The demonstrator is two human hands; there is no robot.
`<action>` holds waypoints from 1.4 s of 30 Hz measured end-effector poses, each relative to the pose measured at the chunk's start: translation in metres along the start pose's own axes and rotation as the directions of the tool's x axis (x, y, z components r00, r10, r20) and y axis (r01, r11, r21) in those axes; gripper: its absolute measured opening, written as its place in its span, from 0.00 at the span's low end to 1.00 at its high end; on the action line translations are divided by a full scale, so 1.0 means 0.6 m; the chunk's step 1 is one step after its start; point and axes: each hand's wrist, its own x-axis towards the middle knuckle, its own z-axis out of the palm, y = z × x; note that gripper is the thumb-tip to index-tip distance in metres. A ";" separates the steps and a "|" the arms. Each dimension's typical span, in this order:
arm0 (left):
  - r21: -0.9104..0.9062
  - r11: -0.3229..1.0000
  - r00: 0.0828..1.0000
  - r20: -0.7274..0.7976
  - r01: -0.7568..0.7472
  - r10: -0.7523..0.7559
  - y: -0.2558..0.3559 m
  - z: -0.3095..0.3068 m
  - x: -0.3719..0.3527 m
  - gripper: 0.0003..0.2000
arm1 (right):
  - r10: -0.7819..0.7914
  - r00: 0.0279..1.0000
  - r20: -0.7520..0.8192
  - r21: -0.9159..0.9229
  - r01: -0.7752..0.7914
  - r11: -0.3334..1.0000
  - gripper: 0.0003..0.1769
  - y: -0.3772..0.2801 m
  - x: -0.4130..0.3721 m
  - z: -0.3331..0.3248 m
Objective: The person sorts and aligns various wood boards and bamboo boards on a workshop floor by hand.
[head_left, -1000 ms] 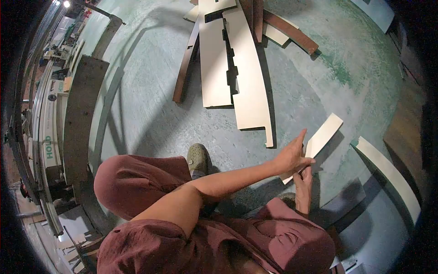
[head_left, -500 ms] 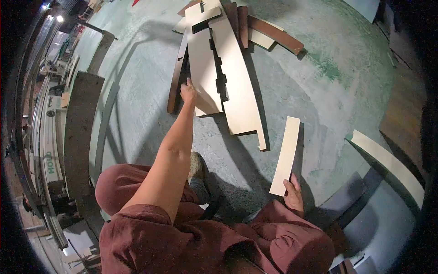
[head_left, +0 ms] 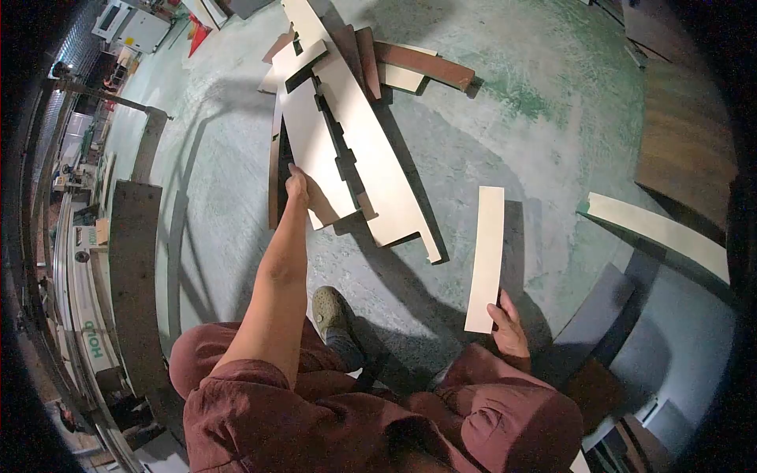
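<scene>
At L edge of panel (head_left: 315, 150) w/ L hand (head_left: 296, 186), can't tell if clamped; gripping strip (head_left: 486, 252), lengthwise fwd, w/ R hand (head_left: 511, 329).

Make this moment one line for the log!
left hand: at left edge of wide pale board | right hand: holding narrow strip by near end

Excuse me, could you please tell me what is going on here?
The person's right hand holds a narrow pale strip by its near end. The left hand is at the left edge of a pale notched board; how firmly it grips is unclear. A second pale board is beside that one, and a brown strip lies farther off.
</scene>
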 end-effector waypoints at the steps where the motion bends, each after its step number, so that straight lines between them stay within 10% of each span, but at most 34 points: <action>1: 0.000 1.000 0.999 -0.050 -0.018 0.018 0.004 0.002 0.001 0.38 | -0.003 1.000 -0.001 0.006 0.003 1.000 0.35 0.001 0.002 -0.002; 5: 0.321 0.943 0.951 -0.254 -0.088 0.175 0.052 0.010 -0.085 0.37 | -0.008 1.000 0.018 0.027 0.007 1.000 0.34 0.004 0.002 -0.010; 13: 0.179 0.863 0.874 -0.028 -0.472 0.485 0.060 -0.002 -0.152 0.35 | -0.128 0.991 0.028 -0.047 0.130 0.990 0.35 -0.009 -0.007 -0.051; 15: -0.057 0.934 0.924 0.139 -0.352 0.357 0.105 0.030 -0.209 0.33 | -0.142 0.990 -0.028 0.021 0.142 0.990 0.34 -0.018 -0.010 -0.061; 21: -0.011 0.754 0.689 0.396 -0.657 0.607 0.144 0.151 -0.327 0.31 | -0.247 0.945 -0.213 0.099 0.272 0.957 0.32 -0.022 -0.013 -0.094; 30: 0.120 0.783 0.656 0.630 -0.611 0.416 0.050 0.309 -0.555 0.31 | -0.289 0.938 -0.194 0.060 0.305 0.951 0.30 -0.016 -0.040 -0.097; 42: 0.251 0.782 0.743 0.563 -0.570 0.361 0.001 0.354 -0.621 0.29 | -0.211 0.953 -0.217 0.152 0.247 0.957 0.32 0.009 -0.018 -0.121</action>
